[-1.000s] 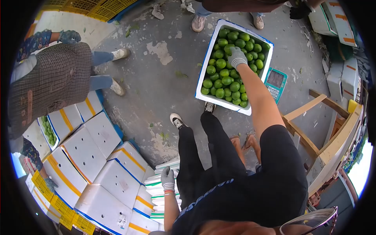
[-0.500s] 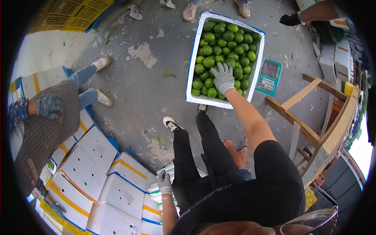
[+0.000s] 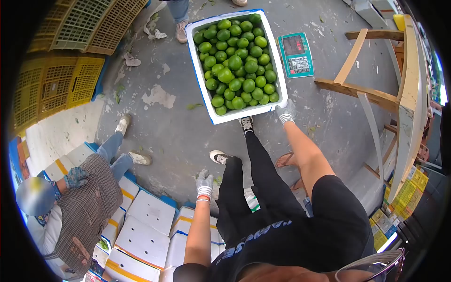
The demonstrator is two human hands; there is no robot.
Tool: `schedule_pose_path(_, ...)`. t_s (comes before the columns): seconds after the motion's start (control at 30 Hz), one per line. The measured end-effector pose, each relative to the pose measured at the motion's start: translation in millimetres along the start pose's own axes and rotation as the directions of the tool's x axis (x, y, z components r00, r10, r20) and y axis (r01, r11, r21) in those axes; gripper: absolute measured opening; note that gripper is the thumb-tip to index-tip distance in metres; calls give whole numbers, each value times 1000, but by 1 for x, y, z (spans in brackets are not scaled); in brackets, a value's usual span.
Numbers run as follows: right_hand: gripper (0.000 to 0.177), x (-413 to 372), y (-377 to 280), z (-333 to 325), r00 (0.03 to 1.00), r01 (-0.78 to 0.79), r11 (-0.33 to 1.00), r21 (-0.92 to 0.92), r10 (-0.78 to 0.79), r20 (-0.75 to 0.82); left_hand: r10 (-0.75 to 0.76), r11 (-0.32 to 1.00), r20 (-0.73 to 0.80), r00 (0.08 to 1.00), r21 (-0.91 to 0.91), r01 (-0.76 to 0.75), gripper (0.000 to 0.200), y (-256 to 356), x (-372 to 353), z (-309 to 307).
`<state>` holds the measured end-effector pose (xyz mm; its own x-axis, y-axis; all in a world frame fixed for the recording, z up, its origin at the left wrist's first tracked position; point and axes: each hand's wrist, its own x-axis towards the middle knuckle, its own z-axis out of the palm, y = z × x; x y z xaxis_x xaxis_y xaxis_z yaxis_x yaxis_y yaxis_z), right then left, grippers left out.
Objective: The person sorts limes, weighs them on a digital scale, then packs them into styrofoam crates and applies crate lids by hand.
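Observation:
A white foam box (image 3: 204, 104) with blue tape along its rim is filled with green limes (image 3: 239, 66) and sits in front of me. My right hand (image 3: 285, 113), in a grey knit glove, is at the box's near right corner, its fingers closed about the rim; the fingertips are partly hidden. Lower and to the left, my left hand (image 3: 205, 183), gloved the same way, is held away from the box with loosely bent fingers and nothing visible in it. A teal digital scale display with a keypad (image 3: 296, 68) lies right of the box, its red digits lit.
Yellow and brown plastic crates (image 3: 56, 89) are stacked at upper left. Closed white foam boxes (image 3: 148, 207) stand at lower left, beside a person in a checked apron (image 3: 89, 202). A wooden frame (image 3: 361, 96) stands at right. Another person's shoe (image 3: 182, 31) is beyond the box.
My right hand has left the limes and moved to the box's near right corner. The view has turned, and the scale's digits now show red. My left hand stays apart from the box.

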<state>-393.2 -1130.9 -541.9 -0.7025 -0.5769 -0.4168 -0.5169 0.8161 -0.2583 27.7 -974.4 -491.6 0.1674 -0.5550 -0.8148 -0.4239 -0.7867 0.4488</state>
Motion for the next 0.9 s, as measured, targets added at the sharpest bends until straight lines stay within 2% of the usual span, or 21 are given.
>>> schedule_pose_path(0.13,63,32,18,3,942,-187,923,336,72,327,121,985,-24,992,127,-117,48,49,85,31)
schedule_pose_path(0.23,50,87,75,76,952,-291,747,598,162,260,73,997,-103,992,22,-71,57,76,160,54)
schedule_pose_path(0.27,50,89,69,69,955,-254,769,587,105,276,63,998,-119,991,-8,-64,59,95,171,63)
schedule_pose_path(0.33,50,67,52,37,938,-234,813,532,46,343,66,984,11,998,163,-67,57,143,172,71)
schedule_pose_path(0.37,51,75,63,55,959,-151,876,458,18,281,74,967,61,995,240,-87,56,172,173,74)
schedule_pose_path(0.43,49,66,43,23,946,-164,922,351,45,321,-95,937,9,995,339,86,51,184,193,89)
schedule_pose_path(0.47,47,59,29,0,941,-164,938,306,55,334,-51,922,-136,989,375,99,45,171,204,96)
schedule_pose_path(0.5,45,54,21,-14,950,-163,946,281,73,304,-116,939,-84,990,315,137,54,189,186,96)
schedule_pose_path(0.53,45,57,24,-10,945,-176,930,322,68,320,-106,940,-150,983,307,148,52,182,187,99)
schedule_pose_path(0.6,46,70,31,7,925,-205,925,319,77,372,-158,858,22,987,497,127,64,216,150,96)
schedule_pose_path(0.63,45,73,28,5,923,-196,942,272,83,377,-163,909,10,987,391,146,72,193,161,100)
schedule_pose_path(0.67,44,80,27,5,904,-183,951,248,64,423,-84,881,-45,995,464,95,74,203,144,103)
schedule_pose_path(0.77,45,100,45,44,888,-140,937,319,-23,459,48,937,-105,993,349,-8,65,171,158,107)
schedule_pose_path(0.87,49,106,63,64,887,-131,878,461,-104,449,-55,926,-19,998,374,58,62,218,105,101)
schedule_pose_path(0.9,49,105,62,67,889,-131,844,520,-133,439,-50,929,-35,998,366,59,62,211,99,102)
